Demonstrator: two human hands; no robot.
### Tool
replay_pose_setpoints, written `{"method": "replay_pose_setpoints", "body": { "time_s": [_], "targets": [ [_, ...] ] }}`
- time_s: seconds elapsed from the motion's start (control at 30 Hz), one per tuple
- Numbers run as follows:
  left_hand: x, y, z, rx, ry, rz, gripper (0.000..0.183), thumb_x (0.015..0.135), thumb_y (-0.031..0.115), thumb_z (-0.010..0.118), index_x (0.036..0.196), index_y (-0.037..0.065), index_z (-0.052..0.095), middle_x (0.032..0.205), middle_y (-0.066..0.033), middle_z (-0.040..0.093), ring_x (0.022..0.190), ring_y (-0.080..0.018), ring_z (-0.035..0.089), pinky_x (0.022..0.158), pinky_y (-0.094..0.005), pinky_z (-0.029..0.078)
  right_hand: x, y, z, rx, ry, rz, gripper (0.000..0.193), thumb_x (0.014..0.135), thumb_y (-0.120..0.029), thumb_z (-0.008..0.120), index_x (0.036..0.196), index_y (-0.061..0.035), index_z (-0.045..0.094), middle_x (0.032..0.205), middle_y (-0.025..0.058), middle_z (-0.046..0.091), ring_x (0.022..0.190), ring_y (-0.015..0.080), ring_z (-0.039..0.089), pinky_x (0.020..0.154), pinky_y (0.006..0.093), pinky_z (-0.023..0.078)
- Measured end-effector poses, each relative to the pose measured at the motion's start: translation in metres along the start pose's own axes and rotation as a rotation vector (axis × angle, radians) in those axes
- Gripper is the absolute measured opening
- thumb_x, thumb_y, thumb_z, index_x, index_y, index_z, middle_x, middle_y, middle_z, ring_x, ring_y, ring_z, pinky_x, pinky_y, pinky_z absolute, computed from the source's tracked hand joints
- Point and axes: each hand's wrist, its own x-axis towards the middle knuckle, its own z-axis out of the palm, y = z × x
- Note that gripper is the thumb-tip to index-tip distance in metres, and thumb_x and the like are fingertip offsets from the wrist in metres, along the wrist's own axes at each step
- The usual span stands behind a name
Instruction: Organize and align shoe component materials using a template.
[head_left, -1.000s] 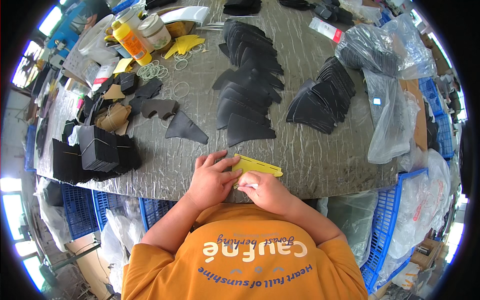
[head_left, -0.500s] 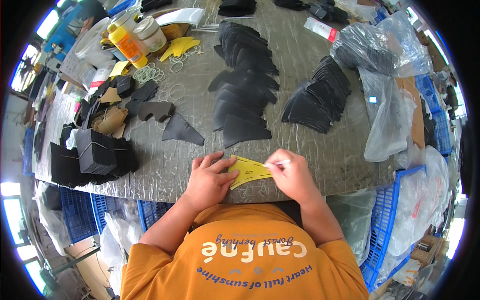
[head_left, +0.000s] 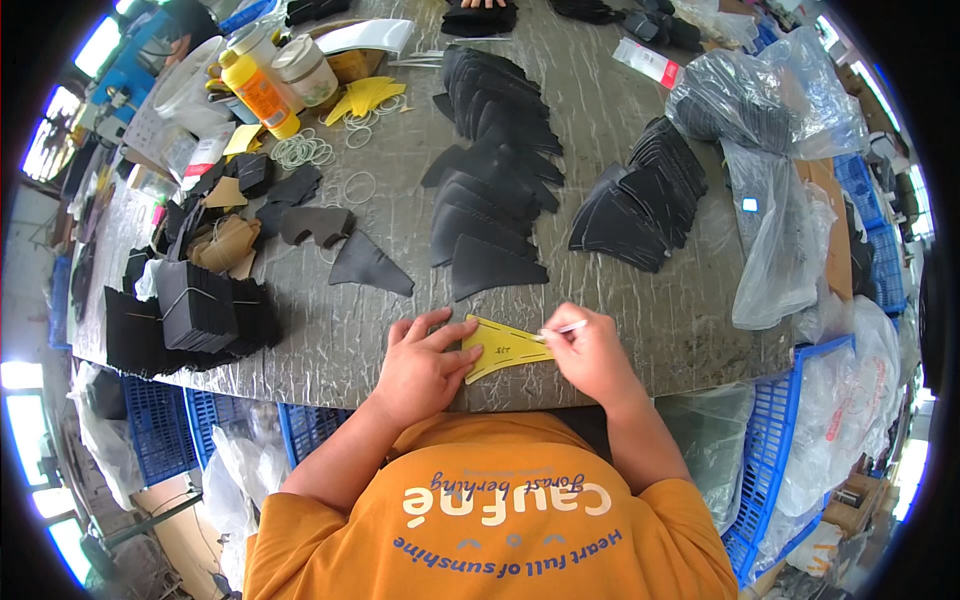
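A yellow template [head_left: 500, 349] with dashed slots and a written mark lies on the table near its front edge. My left hand [head_left: 425, 362] rests with spread fingers on the template's wide left end, pressing it down. In my right hand [head_left: 585, 358] is a slim white pen [head_left: 572, 327], pinched between the fingers, its tip at the template's narrow right end. Whatever lies beneath the template is hidden. Just beyond it, a fanned row of curved black pieces [head_left: 490, 205] runs away from me. To the right sits a second fan of black pieces [head_left: 640, 200].
Black offcuts [head_left: 368, 264] and a banded black stack [head_left: 197, 305] lie left. Behind them are rubber bands [head_left: 305, 152], a yellow bottle [head_left: 259, 95] and a tub [head_left: 304, 70]. Plastic bags [head_left: 770, 100] cover the right side. Another person's hand [head_left: 484, 3] touches a far black stack.
Another person's hand has appeared over the black stack at the far edge. The whole view has shifted slightly. My hands stay on the template and pen, in nearly the same pose.
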Motion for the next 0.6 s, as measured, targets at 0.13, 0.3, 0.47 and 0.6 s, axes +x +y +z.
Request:
{"method": "replay_pose_setpoints", "body": {
  "time_s": [0.13, 0.3, 0.47, 0.6],
  "targets": [
    [0.001, 0.002, -0.002, 0.003, 0.003, 0.006, 0.025, 0.077, 0.016, 0.077, 0.102, 0.021, 0.078, 0.129, 0.0018, 0.065, 0.123, -0.0306, 0.055, 0.099, -0.0482, 0.040, -0.006, -0.004, -0.012, -0.206, 0.042, 0.119, 0.011, 0.085, 0.000, 0.065, 0.094, -0.0021, 0.060, 0.089, 0.0168, 0.065, 0.079, 0.0341, 0.064, 0.071, 0.0415, 0.051],
    [0.002, 0.001, 0.000, 0.019, -0.004, 0.010, 0.024, 0.077, 0.016, 0.077, 0.100, 0.020, 0.079, 0.130, 0.0003, 0.065, 0.123, -0.0312, 0.055, 0.099, -0.0475, 0.040, -0.001, 0.000, 0.021, -0.564, -0.065, -0.042, 0.021, 0.080, -0.004, 0.069, 0.099, -0.0027, 0.060, 0.095, 0.0132, 0.062, 0.097, 0.0331, 0.060, 0.081, 0.0441, 0.051],
    [0.008, -0.005, 0.005, -0.147, 0.067, -0.087, 0.041, 0.080, 0.016, 0.074, 0.121, 0.013, 0.069, 0.143, -0.0078, 0.055, 0.127, -0.0334, 0.051, 0.104, -0.0487, 0.038, 0.017, -0.006, -0.024, -0.227, -0.003, 0.243, 0.015, 0.085, -0.008, 0.072, 0.095, -0.0035, 0.062, 0.086, 0.0160, 0.069, 0.081, 0.0334, 0.068, 0.073, 0.0411, 0.054],
    [0.026, -0.006, 0.012, 0.158, -0.012, -0.011, 0.054, 0.081, 0.019, 0.074, 0.130, 0.003, 0.058, 0.146, -0.0124, 0.051, 0.135, -0.0289, 0.046, 0.107, -0.0495, 0.037, 0.038, 0.031, -0.100, -0.413, 0.434, 0.146, 0.012, 0.087, -0.004, 0.069, 0.094, -0.0021, 0.061, 0.084, 0.0155, 0.069, 0.077, 0.0329, 0.068, 0.072, 0.0386, 0.053]
  ]
}}
